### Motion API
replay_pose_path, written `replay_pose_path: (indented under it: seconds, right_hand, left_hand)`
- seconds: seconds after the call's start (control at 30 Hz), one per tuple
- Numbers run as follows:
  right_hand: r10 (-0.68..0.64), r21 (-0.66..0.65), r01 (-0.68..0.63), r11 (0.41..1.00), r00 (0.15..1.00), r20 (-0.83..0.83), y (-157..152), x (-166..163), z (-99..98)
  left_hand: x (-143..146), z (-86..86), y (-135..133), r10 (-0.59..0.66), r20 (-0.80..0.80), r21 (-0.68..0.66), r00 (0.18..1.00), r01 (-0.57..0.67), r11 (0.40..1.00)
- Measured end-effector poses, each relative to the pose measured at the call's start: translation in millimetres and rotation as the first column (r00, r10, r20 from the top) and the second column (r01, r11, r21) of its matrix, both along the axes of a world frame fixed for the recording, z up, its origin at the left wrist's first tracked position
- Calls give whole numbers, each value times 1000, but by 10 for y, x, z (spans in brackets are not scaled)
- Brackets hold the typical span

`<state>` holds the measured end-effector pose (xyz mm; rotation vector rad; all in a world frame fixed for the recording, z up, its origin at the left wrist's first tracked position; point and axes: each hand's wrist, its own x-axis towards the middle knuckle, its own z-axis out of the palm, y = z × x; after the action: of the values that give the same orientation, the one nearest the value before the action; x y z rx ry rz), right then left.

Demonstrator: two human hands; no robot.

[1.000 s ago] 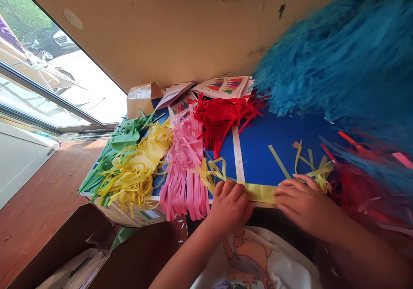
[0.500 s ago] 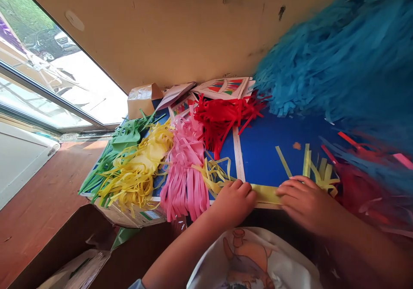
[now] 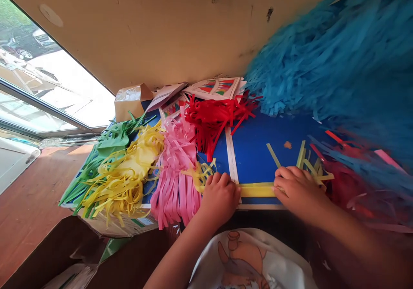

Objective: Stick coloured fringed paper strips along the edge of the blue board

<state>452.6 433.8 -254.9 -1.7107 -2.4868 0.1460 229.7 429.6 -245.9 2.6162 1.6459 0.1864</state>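
A yellow fringed paper strip (image 3: 257, 190) stretches between my hands, just above the front edge of the blue table (image 3: 251, 155). My left hand (image 3: 221, 196) is closed round its left part, and a loose fringe end sticks out beyond the knuckles. My right hand (image 3: 295, 190) grips the other side, with cut fringe strands spreading past the fingers. Pink fringed paper (image 3: 177, 181) lies close to my left hand. Behind it rests a red fringe bundle (image 3: 213, 117). What the fingertips do under the strip is hidden.
Yellow fringes (image 3: 129, 168) and green fringes (image 3: 109, 147) lie at the table's left. A large blue fringe mass (image 3: 322, 61) fills the back right. Printed papers (image 3: 214, 87) and a brown paper packet (image 3: 132, 102) lean near the wall. An open cardboard box (image 3: 41, 246) sits below left.
My hands have moved farther apart, and more of the yellow strip shows between them. The strip looks tauter and flatter. The whole view has shifted slightly.
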Motion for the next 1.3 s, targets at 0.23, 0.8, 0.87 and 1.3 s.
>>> replay_pose_path:
  seconds: [0.23, 0.8, 0.87, 1.3]
  right_hand:
    - [-51, -180, 73, 981, 991, 127, 152, -59, 116]
    - [-106, -71, 120, 990, 978, 180, 146, -84, 58]
    - [-120, -90, 137, 986, 977, 176, 149, -93, 61]
    - [-131, -81, 157, 984, 957, 260, 195, -166, 126]
  left_hand:
    - [130, -73, -67, 49, -45, 240, 998, -37, 970]
    - [390, -31, -45, -47, -111, -35, 993, 44, 998]
    - [394, -37, -50, -40, -109, -49, 993, 35, 998]
    - [318, -35, -2, -53, -122, 12, 991, 55, 998]
